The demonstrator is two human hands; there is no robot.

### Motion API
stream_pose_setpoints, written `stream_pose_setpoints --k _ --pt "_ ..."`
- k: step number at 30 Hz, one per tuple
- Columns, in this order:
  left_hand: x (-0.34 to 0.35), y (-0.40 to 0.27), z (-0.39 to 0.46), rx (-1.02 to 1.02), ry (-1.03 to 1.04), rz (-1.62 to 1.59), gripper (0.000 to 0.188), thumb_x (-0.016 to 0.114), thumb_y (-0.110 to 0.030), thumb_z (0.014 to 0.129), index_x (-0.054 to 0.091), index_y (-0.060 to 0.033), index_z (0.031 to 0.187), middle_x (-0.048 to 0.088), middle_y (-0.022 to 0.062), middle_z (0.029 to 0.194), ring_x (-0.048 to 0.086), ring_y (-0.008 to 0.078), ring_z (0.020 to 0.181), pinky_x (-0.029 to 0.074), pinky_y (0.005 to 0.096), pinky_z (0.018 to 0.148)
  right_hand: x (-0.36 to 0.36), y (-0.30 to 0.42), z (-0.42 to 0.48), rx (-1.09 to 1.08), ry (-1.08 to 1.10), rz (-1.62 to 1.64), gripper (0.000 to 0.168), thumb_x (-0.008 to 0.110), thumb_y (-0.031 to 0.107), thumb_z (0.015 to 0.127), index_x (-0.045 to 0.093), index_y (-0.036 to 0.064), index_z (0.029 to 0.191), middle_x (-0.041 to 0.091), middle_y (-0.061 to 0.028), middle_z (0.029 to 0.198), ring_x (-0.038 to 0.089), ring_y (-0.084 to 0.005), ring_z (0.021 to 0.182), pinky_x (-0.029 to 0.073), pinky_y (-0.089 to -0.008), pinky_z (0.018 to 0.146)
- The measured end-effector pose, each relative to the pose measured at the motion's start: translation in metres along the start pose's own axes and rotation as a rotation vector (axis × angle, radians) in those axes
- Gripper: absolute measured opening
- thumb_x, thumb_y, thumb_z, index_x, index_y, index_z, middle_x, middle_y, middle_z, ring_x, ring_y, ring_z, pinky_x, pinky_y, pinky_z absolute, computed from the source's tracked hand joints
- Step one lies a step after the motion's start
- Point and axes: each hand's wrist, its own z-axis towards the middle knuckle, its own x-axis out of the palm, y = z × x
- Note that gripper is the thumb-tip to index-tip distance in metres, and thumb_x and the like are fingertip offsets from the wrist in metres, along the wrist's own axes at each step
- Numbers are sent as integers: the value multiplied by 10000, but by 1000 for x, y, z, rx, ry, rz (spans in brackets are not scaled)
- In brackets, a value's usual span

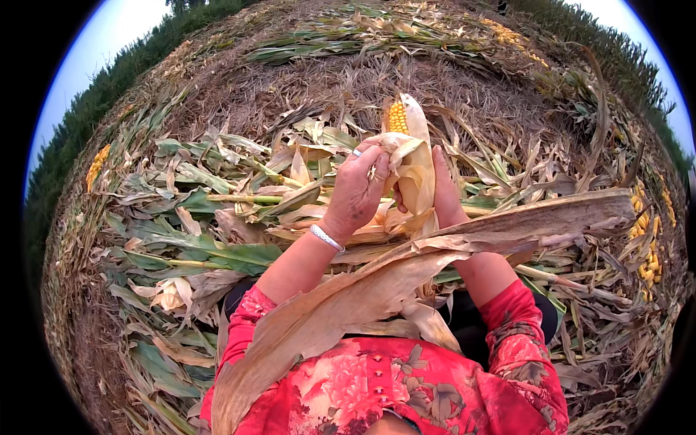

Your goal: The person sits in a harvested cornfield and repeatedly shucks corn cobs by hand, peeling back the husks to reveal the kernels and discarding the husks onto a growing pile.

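Note:
An ear of corn (pixel 398 118) stands upright before me, its yellow kernels bare near the tip. Pale dry husk (pixel 420 182) still wraps its lower part. My left hand (pixel 360 182) pinches a folded strip of husk (pixel 401 144) on the ear's left side. Around the ear's lower right side, my right hand (pixel 447 190) grips it, its fingers partly hidden behind the husk. A long, dry brown corn leaf (pixel 375 293) stretches across my forearms and lap.
Cut corn stalks and leaves (pixel 217 239) cover the ground around me. Husked ears lie heaped at the right (pixel 647 244), the left (pixel 98 166) and the far right back (pixel 505 35). A pale husk (pixel 169 293) lies by my left knee. Green plants (pixel 89 111) border the field.

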Motion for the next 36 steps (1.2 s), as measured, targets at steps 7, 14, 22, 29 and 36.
stream_pose_setpoints --k 7,14,22,29,36 --pt "20 13 3 -267 -160 -111 317 433 -250 1018 548 19 895 562 142 692 536 278 652 430 365 626 0 -9 0 110 -24 115 656 259 621 984 556 94 1237 662 -87 925 644 -187 742 538 -313 620" --pt "48 45 -10 -368 -293 -312 345 394 -266 1037 543 9 890 547 86 707 488 176 662 421 335 629 -22 -45 17 228 -45 329 510 549 454 950 549 76 1292 639 -110 1175 641 -235 1005 528 -374 887" --pt "52 -5 -53 -379 461 -134 324 448 -258 1007 518 15 848 506 105 698 466 188 670 413 356 631 -88 2 41 -251 -376 301 476 631 486 897 567 72 1123 631 -69 977 611 -192 863 536 -367 782" --pt "62 4 -45 -567 546 -491 507 534 -433 958 534 31 1162 650 148 980 633 272 827 495 371 720 -90 15 17 -364 -410 67 306 445 298 1006 564 33 1102 650 -64 974 648 -171 868 552 -329 763" --pt "85 50 -13 -729 197 -620 526 541 -370 980 401 -31 1357 534 70 1232 560 148 1063 502 295 862 -46 -4 12 -249 -314 -90 446 337 384 1049 590 20 1101 646 -58 965 610 -128 847 512 -290 750"
